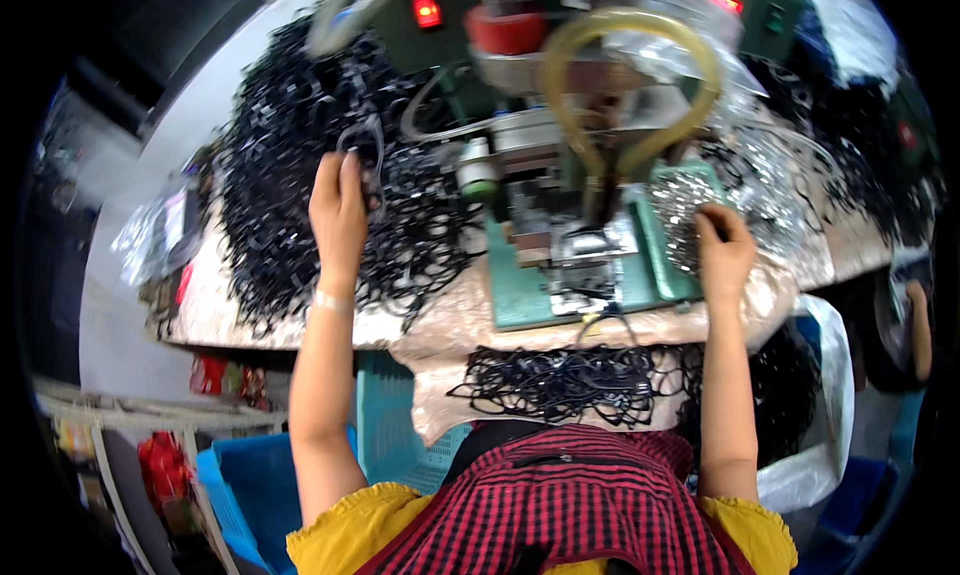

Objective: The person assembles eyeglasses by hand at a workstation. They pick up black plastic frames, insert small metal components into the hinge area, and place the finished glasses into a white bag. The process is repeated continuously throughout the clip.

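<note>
My left hand [340, 203] is raised over a big heap of black cord-like loops [285, 190], its fingers closed together. A thin loop shows by its fingertips, but blur hides what they grip. On the other side, my right hand [726, 250] reaches into a green tray [665, 270] of small shiny metal pieces [680, 207]. Its thumb and fingers are pinched, and whatever is between them is too small to make out. Between my hands stands a bench press with a green base [520, 295] and a metal tool block [592, 250]. A dark loop hangs at its front edge.
A yellowish hose [715, 60] arches over the press. More black loops [560, 380] lie across my lap on brown wrapping. Clear bags [165, 230] sit at the left, a lined sack [835, 375] at the right. Blue crates [250, 485] stand below the table edge. Another person's arm [918, 330] shows far right.
</note>
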Tool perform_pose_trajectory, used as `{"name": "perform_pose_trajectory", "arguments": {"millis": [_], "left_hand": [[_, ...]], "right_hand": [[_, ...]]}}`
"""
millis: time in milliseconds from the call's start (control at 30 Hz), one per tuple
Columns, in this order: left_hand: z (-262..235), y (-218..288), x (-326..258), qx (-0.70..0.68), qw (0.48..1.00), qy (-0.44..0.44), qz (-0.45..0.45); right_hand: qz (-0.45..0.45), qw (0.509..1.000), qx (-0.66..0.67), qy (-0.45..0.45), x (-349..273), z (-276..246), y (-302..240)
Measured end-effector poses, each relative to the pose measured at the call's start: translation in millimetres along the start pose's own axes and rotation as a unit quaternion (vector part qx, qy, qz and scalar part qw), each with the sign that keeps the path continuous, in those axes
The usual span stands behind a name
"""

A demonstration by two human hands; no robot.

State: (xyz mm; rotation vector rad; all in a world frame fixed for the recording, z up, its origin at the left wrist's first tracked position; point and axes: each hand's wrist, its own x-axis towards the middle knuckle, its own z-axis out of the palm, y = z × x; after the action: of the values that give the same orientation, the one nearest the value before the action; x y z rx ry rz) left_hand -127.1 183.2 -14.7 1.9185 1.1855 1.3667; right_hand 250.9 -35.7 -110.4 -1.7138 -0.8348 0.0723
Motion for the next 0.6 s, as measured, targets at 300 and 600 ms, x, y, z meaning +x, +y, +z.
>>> {"name": "perform_pose_trajectory", "arguments": {"millis": [300, 600], "left_hand": [[50.1, 84.9, -102.1, -0.387, 0.92, 0.064, 0.014], [26.5, 108.1, -145.8, -0.455, 0.836, -0.284, -0.114]], "right_hand": [[-0.08, 0.963, 0.228, -0.121, -13.2, 18.3, -76.8], [0.003, 0.948, 0.303, -0.095, -33.5, 34.7, -102.5]]}}
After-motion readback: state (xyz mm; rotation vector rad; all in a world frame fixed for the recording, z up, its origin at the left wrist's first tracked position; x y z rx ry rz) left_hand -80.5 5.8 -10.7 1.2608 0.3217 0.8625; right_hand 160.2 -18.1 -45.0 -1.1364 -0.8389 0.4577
